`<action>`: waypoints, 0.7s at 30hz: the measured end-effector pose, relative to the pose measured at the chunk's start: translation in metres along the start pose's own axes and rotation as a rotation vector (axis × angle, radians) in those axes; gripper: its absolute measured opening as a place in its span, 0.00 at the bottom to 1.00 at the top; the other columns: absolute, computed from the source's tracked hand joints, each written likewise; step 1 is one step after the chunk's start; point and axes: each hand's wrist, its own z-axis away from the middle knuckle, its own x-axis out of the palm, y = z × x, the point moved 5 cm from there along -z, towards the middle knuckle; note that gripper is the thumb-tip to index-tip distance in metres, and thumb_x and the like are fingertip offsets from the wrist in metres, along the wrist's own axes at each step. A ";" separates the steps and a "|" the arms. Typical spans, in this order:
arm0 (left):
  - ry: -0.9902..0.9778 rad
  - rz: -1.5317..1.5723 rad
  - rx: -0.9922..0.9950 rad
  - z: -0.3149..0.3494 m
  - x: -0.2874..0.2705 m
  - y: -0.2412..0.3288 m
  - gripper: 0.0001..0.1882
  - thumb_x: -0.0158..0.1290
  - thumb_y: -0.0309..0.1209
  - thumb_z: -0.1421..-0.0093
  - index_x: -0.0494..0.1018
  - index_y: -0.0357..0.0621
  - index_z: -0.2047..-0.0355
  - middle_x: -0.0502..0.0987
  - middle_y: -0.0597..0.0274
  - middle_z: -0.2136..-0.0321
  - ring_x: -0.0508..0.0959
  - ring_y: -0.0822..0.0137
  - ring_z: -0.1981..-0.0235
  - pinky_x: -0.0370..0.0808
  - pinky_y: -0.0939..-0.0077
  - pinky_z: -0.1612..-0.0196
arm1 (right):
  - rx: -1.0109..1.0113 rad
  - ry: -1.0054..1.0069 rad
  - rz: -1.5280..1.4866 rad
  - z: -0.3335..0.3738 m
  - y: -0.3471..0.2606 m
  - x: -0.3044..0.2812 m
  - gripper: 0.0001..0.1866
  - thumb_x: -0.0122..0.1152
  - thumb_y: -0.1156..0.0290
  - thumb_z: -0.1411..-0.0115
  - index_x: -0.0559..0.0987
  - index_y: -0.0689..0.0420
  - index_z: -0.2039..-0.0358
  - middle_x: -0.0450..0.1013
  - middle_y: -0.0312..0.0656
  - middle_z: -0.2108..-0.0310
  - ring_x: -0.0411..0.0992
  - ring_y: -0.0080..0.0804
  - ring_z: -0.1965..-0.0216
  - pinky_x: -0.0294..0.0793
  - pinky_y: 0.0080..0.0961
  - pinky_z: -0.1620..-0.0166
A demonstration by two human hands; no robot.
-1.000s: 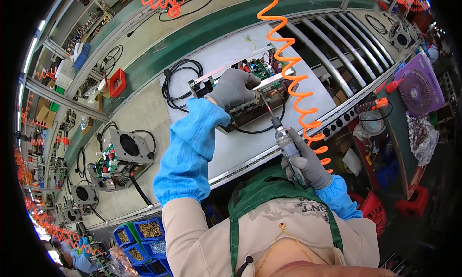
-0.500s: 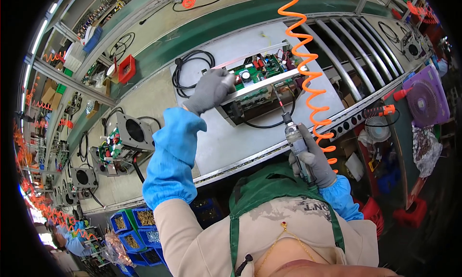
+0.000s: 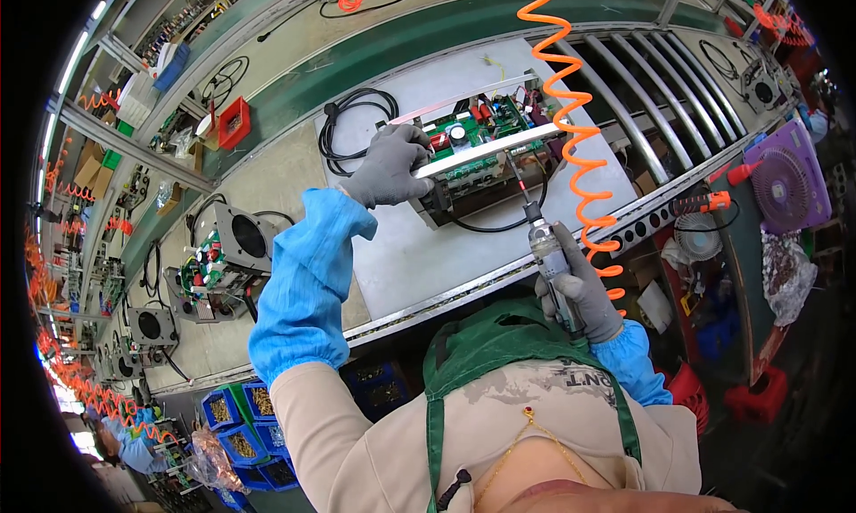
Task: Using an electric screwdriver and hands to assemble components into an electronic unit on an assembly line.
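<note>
The grey-gloved left hand (image 3: 389, 167) rests, fingers bent, at the left end of a metal-framed, green-boarded electronic unit (image 3: 486, 149) lying to its right; whether it pinches cannot be told. Farther right, a silver cylindrical power screwdriver (image 3: 547, 256) is enclosed by the grey-gloved right hand (image 3: 587, 292).

Circuit board (image 3: 489, 131): green. Left hand (image 3: 389, 167), right hand (image 3: 584, 290): plain grey-gloved. Sleeve covers (image 3: 305, 281): bright blue. Apron (image 3: 499, 348): dark green. Coiled hose (image 3: 581, 131): orange. Fan (image 3: 783, 185): purple. Shirt (image 3: 357, 433): beige, grey blotches.

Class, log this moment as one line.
left hand: at left end of pale rail; right hand: gripping screwdriver; circuit board: exposed
</note>
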 end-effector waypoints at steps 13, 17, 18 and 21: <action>0.027 0.058 0.034 -0.001 0.001 -0.005 0.17 0.57 0.41 0.60 0.78 0.40 0.74 0.71 0.61 0.61 0.65 0.57 0.53 0.57 0.62 0.45 | -0.023 0.033 -0.015 -0.005 0.003 0.002 0.43 0.49 0.78 0.54 0.52 0.45 0.35 0.69 0.44 0.75 0.68 0.26 0.83 0.71 0.22 0.79; 0.045 0.044 0.047 -0.003 0.001 -0.004 0.18 0.56 0.42 0.60 0.78 0.40 0.73 0.72 0.62 0.62 0.65 0.57 0.54 0.57 0.62 0.45 | -0.044 0.046 -0.058 -0.007 0.004 0.001 0.43 0.49 0.78 0.54 0.52 0.46 0.35 0.69 0.44 0.75 0.67 0.26 0.83 0.70 0.22 0.79; 0.044 0.043 0.049 -0.003 0.001 -0.004 0.18 0.56 0.42 0.60 0.78 0.40 0.73 0.72 0.62 0.62 0.65 0.57 0.54 0.57 0.62 0.45 | -0.029 0.046 -0.002 -0.007 0.004 0.000 0.44 0.54 0.70 0.54 0.51 0.44 0.35 0.69 0.44 0.74 0.68 0.26 0.83 0.71 0.22 0.79; 0.055 0.039 0.046 -0.004 0.002 -0.005 0.18 0.56 0.42 0.60 0.78 0.41 0.73 0.72 0.62 0.62 0.65 0.57 0.54 0.57 0.63 0.45 | -0.022 0.049 0.018 -0.008 0.003 0.001 0.44 0.54 0.70 0.53 0.50 0.44 0.34 0.69 0.44 0.74 0.68 0.26 0.83 0.71 0.22 0.79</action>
